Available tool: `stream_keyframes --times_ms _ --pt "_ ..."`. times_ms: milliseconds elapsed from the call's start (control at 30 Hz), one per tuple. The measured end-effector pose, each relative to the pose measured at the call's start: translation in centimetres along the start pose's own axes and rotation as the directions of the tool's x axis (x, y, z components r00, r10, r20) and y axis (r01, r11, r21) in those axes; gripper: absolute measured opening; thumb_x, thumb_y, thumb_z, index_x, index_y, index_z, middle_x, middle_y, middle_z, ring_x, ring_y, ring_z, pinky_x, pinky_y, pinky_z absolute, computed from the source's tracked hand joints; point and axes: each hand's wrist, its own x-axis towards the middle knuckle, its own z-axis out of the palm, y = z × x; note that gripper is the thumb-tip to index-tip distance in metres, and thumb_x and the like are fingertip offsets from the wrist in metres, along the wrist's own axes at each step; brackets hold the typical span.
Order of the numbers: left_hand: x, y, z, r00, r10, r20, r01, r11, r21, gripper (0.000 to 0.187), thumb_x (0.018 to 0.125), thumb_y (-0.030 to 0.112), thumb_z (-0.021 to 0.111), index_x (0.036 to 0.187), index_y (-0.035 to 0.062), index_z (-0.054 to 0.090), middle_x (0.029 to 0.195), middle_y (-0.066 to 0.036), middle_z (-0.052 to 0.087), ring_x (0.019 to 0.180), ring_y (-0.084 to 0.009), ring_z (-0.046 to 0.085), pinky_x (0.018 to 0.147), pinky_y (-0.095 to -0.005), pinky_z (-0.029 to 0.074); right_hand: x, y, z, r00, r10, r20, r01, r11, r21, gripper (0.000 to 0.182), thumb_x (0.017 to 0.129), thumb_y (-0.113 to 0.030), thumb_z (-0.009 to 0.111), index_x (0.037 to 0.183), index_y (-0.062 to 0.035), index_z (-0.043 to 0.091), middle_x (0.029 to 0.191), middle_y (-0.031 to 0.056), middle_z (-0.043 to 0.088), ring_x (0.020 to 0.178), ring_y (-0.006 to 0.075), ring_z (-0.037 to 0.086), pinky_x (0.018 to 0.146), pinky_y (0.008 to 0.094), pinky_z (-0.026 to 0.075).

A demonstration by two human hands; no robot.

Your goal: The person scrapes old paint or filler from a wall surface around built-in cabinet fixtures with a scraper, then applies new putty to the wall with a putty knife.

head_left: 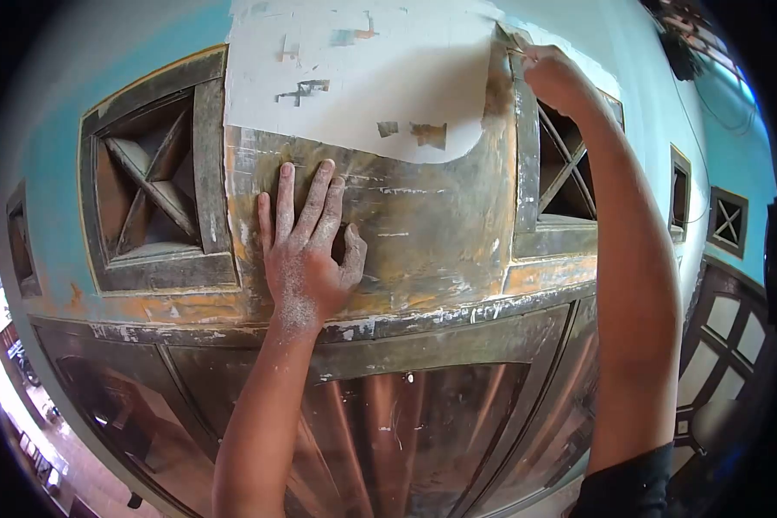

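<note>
My left hand [305, 259] lies with its fingers spread on a dark, stained panel [423, 233] of the wall, its skin dusted with white powder. Up at the top right, my right hand [558, 79] is closed around a scraper [509, 38]; its handle is mostly hidden in the fist. The blade touches the right edge of a white coat [440, 43] on the upper wall, beside a wooden frame. Several dark and brown patches show through this white layer, and its lower edge curves just above my left fingertips.
Wooden vents with crossed slats flank the panel, one at left [151, 173] and one at right [570, 164], partly behind my forearm. Below runs a paint-spotted wooden ledge [380, 326] above glass panes [423, 423]. A dark door [721, 345] stands at far right.
</note>
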Motion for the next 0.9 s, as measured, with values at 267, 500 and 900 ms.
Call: stream_keyframes --times_ms 267,500,900 --pt "-0.1 0.0 -0.2 1.000 0.002 0.011 -0.002 1.000 -0.013 0.057 0.090 0.022 0.061 0.145 0.0075 0.061 0.163 -0.004 0.047 0.156 -0.0382 0.031 0.127 -0.0584 0.017 0.1 3.8 2.7 0.941 -0.321 -0.104 0.298 0.936 -0.189 0.036 0.100 -0.023 0.056 0.128 -0.0040 0.070 0.096 0.0188 0.074 0.080 0.0249 0.066 0.075 0.0365 0.054" --pt "-0.1 -0.3 0.1 1.000 0.010 -0.006 -0.010 1.000 -0.011 0.056 0.089 0.023 0.061 0.143 0.0081 0.063 0.163 -0.003 0.048 0.156 -0.0382 0.032 0.127 -0.0592 0.018 0.9 0.1 0.4 0.998 -0.036 0.046 0.034 0.998 0.046 0.024 0.099 -0.020 0.055 0.112 -0.0053 0.069 0.064 0.0032 0.055 0.047 0.0127 0.046 0.043 0.0344 0.037" --pt "0.0 -0.1 -0.2 1.000 -0.006 0.014 0.006 1.000 -0.022 0.056 0.090 0.024 0.060 0.144 0.0077 0.063 0.163 -0.002 0.047 0.156 -0.0378 0.030 0.128 -0.0587 0.017 4.4 0.9 2.3 0.996 -0.023 -0.085 0.027 0.999 0.046 0.038 0.100 -0.021 0.055 0.133 -0.0110 0.069 0.069 0.0114 0.065 0.053 0.0202 0.057 0.051 0.0383 0.049"
